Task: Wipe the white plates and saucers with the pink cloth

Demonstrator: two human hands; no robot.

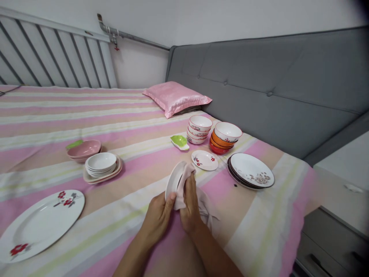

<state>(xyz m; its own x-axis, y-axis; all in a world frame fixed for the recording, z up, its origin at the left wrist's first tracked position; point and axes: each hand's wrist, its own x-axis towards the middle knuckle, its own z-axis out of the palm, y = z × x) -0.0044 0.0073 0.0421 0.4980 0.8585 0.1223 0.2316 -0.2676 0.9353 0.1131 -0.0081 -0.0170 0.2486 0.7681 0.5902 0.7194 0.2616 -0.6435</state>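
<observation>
My left hand (160,212) grips a small white plate (173,181) by its near edge, thumb on the face, and the plate is tilted up on its side. Against the plate's right side my right hand (190,204) presses a pale pink cloth (182,192), whose loose end hangs down onto the bed. Just beyond them lies a small plate with red flowers (205,160). A green leaf-shaped dish (180,142) sits behind it. The plate's far face is hidden from me.
Stacked white bowls (201,123) and orange-red bowls (223,140) stand near the grey headboard (259,73). Dark-rimmed plates (250,169) lie to the right. On the left are small white dishes (100,161), pink bowls (86,149) and a large oval platter (43,223). Further back rests a pink pillow (177,96).
</observation>
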